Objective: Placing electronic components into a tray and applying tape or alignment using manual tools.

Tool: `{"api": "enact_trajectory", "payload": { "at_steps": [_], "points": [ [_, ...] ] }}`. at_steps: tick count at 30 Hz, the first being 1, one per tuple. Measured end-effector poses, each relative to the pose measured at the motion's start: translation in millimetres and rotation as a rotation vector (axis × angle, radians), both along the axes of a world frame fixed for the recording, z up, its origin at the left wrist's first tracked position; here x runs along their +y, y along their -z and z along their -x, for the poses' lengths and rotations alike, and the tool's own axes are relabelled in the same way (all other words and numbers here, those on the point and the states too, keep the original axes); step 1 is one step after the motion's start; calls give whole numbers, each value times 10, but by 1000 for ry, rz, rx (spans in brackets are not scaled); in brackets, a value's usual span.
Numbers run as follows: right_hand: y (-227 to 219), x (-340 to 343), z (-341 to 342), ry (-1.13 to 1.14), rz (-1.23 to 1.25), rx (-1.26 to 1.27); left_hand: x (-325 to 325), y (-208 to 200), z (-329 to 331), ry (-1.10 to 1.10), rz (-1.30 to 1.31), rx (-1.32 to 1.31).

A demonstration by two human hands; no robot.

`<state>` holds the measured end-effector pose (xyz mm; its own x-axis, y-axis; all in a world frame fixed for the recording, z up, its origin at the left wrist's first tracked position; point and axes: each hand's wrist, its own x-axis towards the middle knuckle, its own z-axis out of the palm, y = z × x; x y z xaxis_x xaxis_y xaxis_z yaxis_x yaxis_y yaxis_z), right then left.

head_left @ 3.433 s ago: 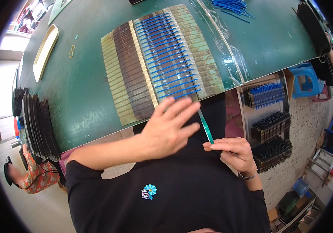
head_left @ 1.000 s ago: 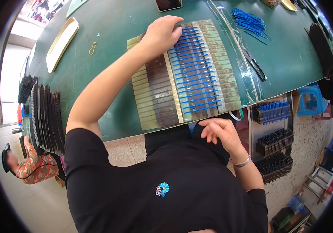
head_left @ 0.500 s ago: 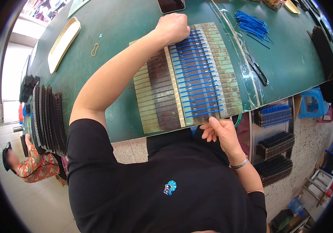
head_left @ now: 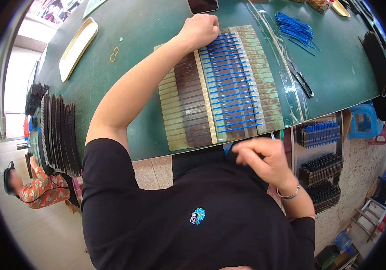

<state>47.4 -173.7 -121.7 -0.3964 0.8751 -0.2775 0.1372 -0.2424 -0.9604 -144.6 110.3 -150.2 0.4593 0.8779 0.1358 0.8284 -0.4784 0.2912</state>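
A ridged, slotted board [head_left: 190,105] in worn green and dark bands lies on the table before me. Thin blue rods [head_left: 233,83] lie side by side across its right half, from the far end to the near end. At the far end my left hand [head_left: 201,30] has its fingers curled in by the last rods; what they grip, if anything, is hidden. My right hand [head_left: 267,158] hangs just off the table's near edge, below the board's near right corner. It is bent and smeared by motion, and nothing shows clearly in it.
Loose blue rods [head_left: 295,28] lie in a pile at the far right, with a black-handled cutter [head_left: 302,80] nearer. A cream tray [head_left: 78,49], a rubber band [head_left: 114,54] and a phone [head_left: 203,5] are also on the table [head_left: 141,33]. Stacked dark strips [head_left: 58,132] stand at left; a person [head_left: 44,191] sits beyond.
My right hand has drawn slightly right and down, away from the board's near edge, and its fingers have turned. The left hand stays at the far end of the board.
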Motion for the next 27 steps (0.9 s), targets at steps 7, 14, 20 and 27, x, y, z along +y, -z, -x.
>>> {"api": "enact_trajectory", "payload": {
  "at_steps": [7, 14, 20, 27],
  "points": [
    [101, 757, 303, -1, -1037, -737, -31, 58, 65, 59, -65, -105],
    [193, 951, 333, -134, -1026, -878, -74, -37, 55, 38, 3, -89],
    [167, 970, 353, -107, -1019, -848, 57, 20, -12, 11, 8, 55],
    [-69, 21, -113, 20, -363, -136, 78, 11, -63, -3, -101, 61]
  ]
}}
